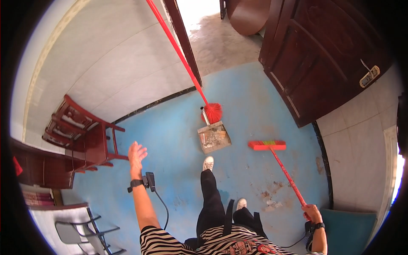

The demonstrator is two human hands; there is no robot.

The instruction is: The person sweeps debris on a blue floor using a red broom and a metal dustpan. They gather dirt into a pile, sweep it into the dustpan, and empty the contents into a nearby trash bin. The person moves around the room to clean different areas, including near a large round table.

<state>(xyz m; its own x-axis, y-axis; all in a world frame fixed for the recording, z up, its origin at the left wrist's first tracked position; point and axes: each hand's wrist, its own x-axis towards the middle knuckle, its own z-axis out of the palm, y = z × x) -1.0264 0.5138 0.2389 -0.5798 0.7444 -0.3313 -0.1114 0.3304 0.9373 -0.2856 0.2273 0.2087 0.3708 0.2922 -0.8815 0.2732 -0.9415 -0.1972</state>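
- Red plastic-looking broom (pixel 288 176) is gripped near the end of its handle by the right hand (pixel 313 212), with the fingers wrapped around it
- The head of the broom is held out ahead, at the right of the blue floor (pixel 170 123); whether the floor is pressed by it cannot be told
- The left hand (pixel 136 157) is held out at the left with fingers spread and nothing grasped; the two hands are set well apart
- A dustpan (pixel 217 147) is placed on the floor between the hands and farther forward, to the left of the broom's head, and litter (pixel 213 137) is contained in it
- Just behind the dustpan a round red brush (pixel 215 112) is seen, partly crossed by the pan's handle; its long red pole is slanted up toward the door frame
- Dark marks and pale scraps (pixel 272 202) are scattered on the floor, to the left of the broom's handle
- Black devices with cables are worn at both wrists, and pale shoes (pixel 208 162) are worn on the feet
- At the left a reddish-brown wooden chair (pixel 90 146) is stood near the wall; at the right a dark brown door (pixel 323 63) is swung open
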